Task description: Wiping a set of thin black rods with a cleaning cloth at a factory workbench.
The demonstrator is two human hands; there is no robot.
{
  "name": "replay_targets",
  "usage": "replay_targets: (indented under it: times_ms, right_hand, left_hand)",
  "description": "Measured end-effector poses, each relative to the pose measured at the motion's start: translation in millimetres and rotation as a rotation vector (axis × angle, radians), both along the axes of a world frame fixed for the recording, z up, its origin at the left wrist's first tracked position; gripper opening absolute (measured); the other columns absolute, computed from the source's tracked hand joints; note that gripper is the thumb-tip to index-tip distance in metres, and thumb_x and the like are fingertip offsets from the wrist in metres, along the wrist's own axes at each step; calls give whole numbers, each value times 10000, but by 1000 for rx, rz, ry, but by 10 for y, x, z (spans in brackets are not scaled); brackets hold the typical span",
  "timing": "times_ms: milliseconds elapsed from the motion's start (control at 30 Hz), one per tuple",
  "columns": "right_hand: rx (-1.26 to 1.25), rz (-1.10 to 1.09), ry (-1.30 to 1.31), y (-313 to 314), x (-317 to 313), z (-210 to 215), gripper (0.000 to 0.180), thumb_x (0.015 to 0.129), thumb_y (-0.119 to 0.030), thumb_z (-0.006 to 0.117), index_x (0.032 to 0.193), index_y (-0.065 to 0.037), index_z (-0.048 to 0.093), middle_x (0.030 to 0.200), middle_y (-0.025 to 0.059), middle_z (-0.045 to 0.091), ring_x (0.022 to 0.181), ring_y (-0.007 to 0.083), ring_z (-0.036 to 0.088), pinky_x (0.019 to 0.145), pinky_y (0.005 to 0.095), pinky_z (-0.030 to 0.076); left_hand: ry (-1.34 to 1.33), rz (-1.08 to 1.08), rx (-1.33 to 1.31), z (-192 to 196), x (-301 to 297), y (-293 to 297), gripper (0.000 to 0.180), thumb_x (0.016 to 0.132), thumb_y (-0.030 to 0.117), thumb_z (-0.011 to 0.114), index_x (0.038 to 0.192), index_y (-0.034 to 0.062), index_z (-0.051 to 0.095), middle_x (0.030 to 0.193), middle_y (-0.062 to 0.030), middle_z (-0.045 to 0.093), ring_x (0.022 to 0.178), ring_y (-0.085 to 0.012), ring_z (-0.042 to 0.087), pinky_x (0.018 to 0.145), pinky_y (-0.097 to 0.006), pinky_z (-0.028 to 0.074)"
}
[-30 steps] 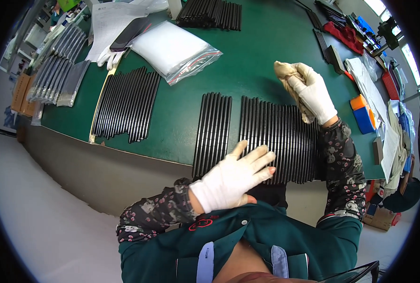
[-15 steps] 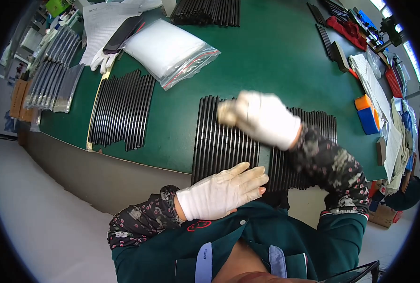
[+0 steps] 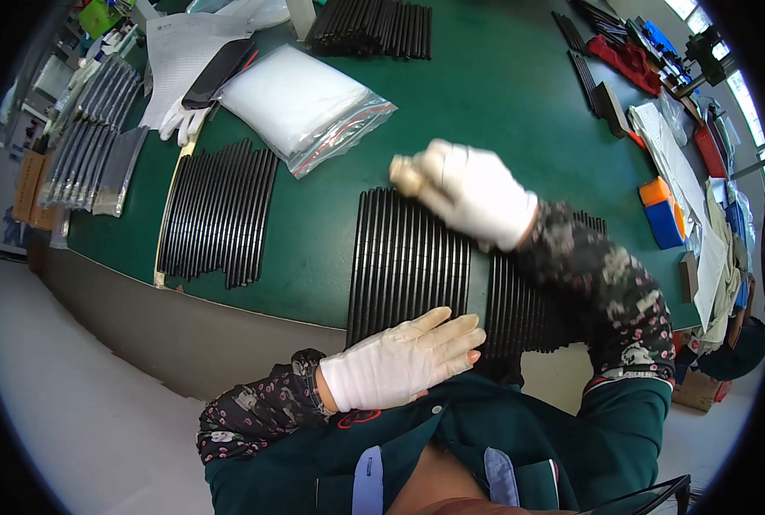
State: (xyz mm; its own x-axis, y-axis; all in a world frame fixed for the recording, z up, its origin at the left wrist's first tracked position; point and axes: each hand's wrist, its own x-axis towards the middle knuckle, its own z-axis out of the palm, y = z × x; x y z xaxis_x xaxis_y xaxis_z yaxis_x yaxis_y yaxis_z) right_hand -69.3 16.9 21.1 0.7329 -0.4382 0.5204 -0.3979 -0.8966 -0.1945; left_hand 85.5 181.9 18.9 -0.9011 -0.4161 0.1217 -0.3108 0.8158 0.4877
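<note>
Thin black rods lie side by side in a flat row (image 3: 410, 257) before me. My left hand (image 3: 404, 356), in a white glove with yellowed fingers, rests with its fingers stretched across their near ends. Above the far ends of this row is my right hand (image 3: 472, 193), gloved too. Its fingers are curled together and slightly blurred; whether they hold anything small is hidden. To the right, partly under my right forearm, lies a second row of black rods (image 3: 515, 300), with a narrow gap between the two rows.
Another row of black rods (image 3: 219, 215) lies at the left, beside a yellowish strip. Behind it are a clear bag of white material (image 3: 292, 99), a dark phone (image 3: 219, 73) and a paper sheet. A rod pile (image 3: 369, 30) sits at the back; an orange-blue block (image 3: 661, 213) stands right.
My right hand has moved away from me, from over the rods to past their far ends. My left hand stays on the near ends. The whole view has shifted slightly.
</note>
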Motion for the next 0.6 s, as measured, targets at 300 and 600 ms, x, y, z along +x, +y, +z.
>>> replay_targets:
  times_ms: [300, 600]
  right_hand:
    - [-212, -28, 72, -158, 29, 32, 167, 835, -180, 679, 850, -80, 547, 662, 64, 516, 527, 221, 573, 441, 344, 472]
    - [4, 2, 183, -68, 74, 56, 108, 866, -202, 606, 899, -99, 610, 799, 89, 617, 682, 251, 656, 574, 364, 547]
  left_hand:
    - [-5, -6, -33, -2, -37, 18, 716, 662, 240, 780, 1296, 35, 518, 1388, -121, 455, 1327, -280, 413, 1083, -406, 343]
    - [-34, 12, -105, 6, -30, 52, 662, 685, 225, 753, 1281, 39, 532, 1366, -112, 472, 1315, -267, 422, 1077, -391, 355]
